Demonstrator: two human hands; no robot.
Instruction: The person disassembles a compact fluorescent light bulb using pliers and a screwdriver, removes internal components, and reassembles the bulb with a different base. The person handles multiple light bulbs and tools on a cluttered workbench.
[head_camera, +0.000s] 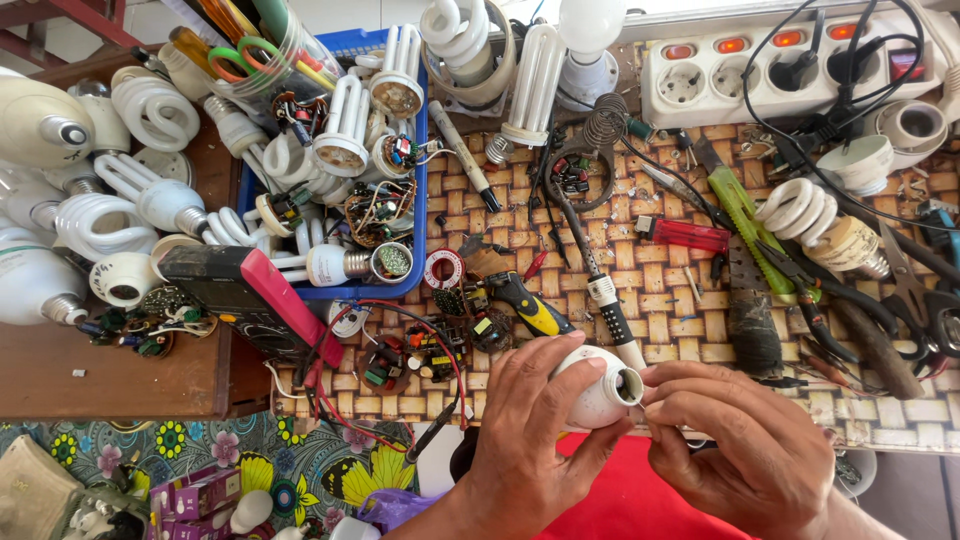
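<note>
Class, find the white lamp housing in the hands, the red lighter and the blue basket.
white lamp housing (598, 392), head view, its rounded body
red lighter (690, 234), head view, mid-body
blue basket (352, 291), head view, its front rim

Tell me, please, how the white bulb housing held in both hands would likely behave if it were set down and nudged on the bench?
The white bulb housing looks hollow, with an open neck, so it is probably light. Its rounded, tapering body would likely roll in a curve. The smooth shell may be slippery, which fits the left hand cupping it while the right hand works at the neck.
</note>
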